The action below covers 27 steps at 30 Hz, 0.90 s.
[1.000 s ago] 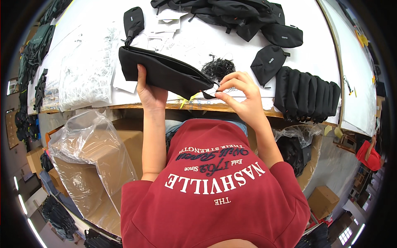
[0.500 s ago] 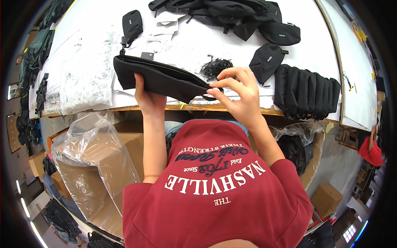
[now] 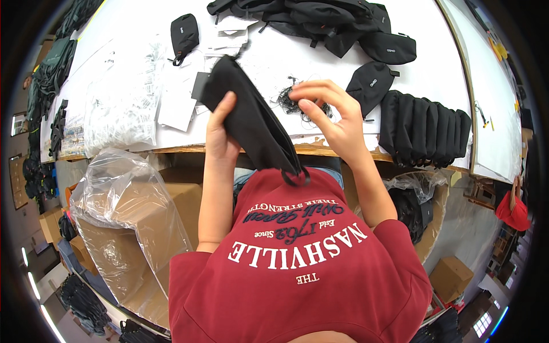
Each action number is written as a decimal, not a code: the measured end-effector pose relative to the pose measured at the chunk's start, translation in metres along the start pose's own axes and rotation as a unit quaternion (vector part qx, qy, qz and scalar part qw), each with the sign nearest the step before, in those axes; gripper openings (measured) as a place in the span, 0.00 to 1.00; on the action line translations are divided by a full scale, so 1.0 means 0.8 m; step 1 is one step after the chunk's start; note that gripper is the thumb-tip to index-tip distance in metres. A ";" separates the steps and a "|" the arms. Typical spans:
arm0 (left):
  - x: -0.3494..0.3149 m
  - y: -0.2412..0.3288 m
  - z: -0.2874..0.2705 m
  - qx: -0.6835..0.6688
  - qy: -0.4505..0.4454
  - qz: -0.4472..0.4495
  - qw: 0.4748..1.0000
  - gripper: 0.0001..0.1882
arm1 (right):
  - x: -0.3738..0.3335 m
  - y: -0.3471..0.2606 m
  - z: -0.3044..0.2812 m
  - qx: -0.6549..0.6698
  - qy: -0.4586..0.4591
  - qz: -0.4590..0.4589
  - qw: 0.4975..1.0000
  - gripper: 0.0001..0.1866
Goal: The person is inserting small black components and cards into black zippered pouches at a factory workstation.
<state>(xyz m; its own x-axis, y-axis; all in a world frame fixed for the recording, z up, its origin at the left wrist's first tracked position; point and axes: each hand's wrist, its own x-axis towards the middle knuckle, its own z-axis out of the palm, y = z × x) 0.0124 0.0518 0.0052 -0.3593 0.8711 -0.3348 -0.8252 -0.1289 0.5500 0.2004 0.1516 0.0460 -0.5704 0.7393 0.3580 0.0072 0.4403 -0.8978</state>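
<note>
A flat black fabric pouch point(image 3: 254, 123) hangs tilted above the near edge of the table, its zipped side partly parted and a small loop at its lower end near my shirt. My left hand point(image 3: 220, 137) grips it along its left side, thumb on the front. My right hand point(image 3: 343, 123) is apart from the pouch, with thumb and fingers spread and nothing visible between them. Just beyond its fingertips lies a tangle of thin black strings point(image 3: 285, 102), partly covered by the hand.
One black pouch point(image 3: 185, 34) lies at the far left. A heap of black pouches point(image 3: 326, 28) spreads at the back; a row of pouches point(image 3: 423, 128) stands at right. Clear plastic bags point(image 3: 120, 100) and white papers point(image 3: 177, 108) cover the left side. A plastic-covered carton point(image 3: 120, 228) stands below.
My right hand has let go of the pouch's end and lifted slightly toward the strings. In my left hand the pouch has swung from nearly level to steeply tilted.
</note>
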 end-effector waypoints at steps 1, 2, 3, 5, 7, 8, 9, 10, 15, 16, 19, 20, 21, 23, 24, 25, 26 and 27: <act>-0.001 -0.006 0.004 0.014 -0.006 -0.022 1.000 0.16 | 0.008 0.000 0.004 0.006 0.022 -0.017 1.000 0.06; -0.002 -0.012 0.009 0.027 -0.013 -0.045 0.999 0.16 | 0.014 -0.003 0.006 0.006 0.022 -0.017 1.000 0.06; -0.003 -0.018 0.009 0.008 -0.028 -0.068 0.997 0.17 | 0.020 -0.006 0.007 0.001 0.042 -0.031 0.999 0.06; -0.002 -0.025 0.011 -0.007 -0.042 -0.079 0.996 0.16 | 0.026 -0.009 0.005 -0.010 0.049 -0.050 0.997 0.06; 0.001 -0.026 0.006 -0.034 -0.045 -0.064 0.996 0.16 | 0.016 -0.018 0.001 -0.045 0.020 -0.072 0.996 0.06; 0.002 -0.024 0.002 -0.052 -0.045 -0.053 0.996 0.15 | 0.008 -0.024 0.001 -0.080 -0.007 -0.095 0.992 0.06; 0.001 -0.020 0.003 -0.082 -0.049 -0.053 0.994 0.16 | 0.000 -0.025 0.003 -0.093 -0.005 -0.100 0.991 0.07; 0.002 -0.017 0.004 -0.078 -0.017 -0.022 0.997 0.16 | -0.009 -0.024 0.005 -0.130 -0.011 -0.107 0.986 0.09; 0.006 -0.006 -0.006 -0.118 0.000 0.039 0.992 0.19 | -0.032 -0.020 0.012 -0.201 -0.031 -0.106 0.973 0.14; 0.004 -0.007 -0.005 -0.119 0.000 0.039 0.992 0.19 | -0.034 -0.018 0.014 -0.211 -0.029 -0.098 0.972 0.15; 0.001 -0.009 -0.002 -0.134 0.016 0.053 0.989 0.19 | -0.036 -0.011 0.018 -0.199 -0.028 -0.087 0.976 0.15; 0.000 -0.009 -0.001 -0.141 0.008 0.048 0.989 0.19 | -0.036 -0.010 0.019 -0.179 -0.032 -0.080 0.980 0.15; -0.001 -0.009 0.000 -0.148 -0.001 0.043 0.988 0.18 | -0.035 -0.010 0.019 -0.179 -0.032 -0.080 0.980 0.15; 0.002 -0.008 -0.005 -0.136 0.004 0.045 0.990 0.18 | -0.034 -0.010 0.020 -0.124 -0.048 -0.064 0.989 0.12; 0.003 -0.007 -0.008 -0.125 0.010 0.046 0.991 0.17 | -0.033 -0.008 0.017 -0.124 -0.048 -0.065 0.989 0.12; 0.004 -0.007 -0.007 -0.125 0.010 0.047 0.991 0.17 | -0.030 -0.004 0.010 -0.100 -0.049 -0.058 0.992 0.11; 0.004 -0.009 -0.005 -0.091 0.007 0.037 0.995 0.17 | -0.026 -0.001 0.007 -0.077 -0.050 -0.051 0.995 0.10; 0.005 -0.010 -0.003 -0.056 0.004 0.026 0.998 0.17 | -0.018 -0.005 0.004 -0.038 -0.020 -0.035 0.998 0.08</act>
<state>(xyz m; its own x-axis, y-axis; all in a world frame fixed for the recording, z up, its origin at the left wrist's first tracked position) 0.0167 0.0549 -0.0023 -0.4061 0.8581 -0.3144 -0.8490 -0.2269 0.4772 0.2065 0.1376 0.0433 -0.6038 0.6850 0.4077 0.0272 0.5289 -0.8483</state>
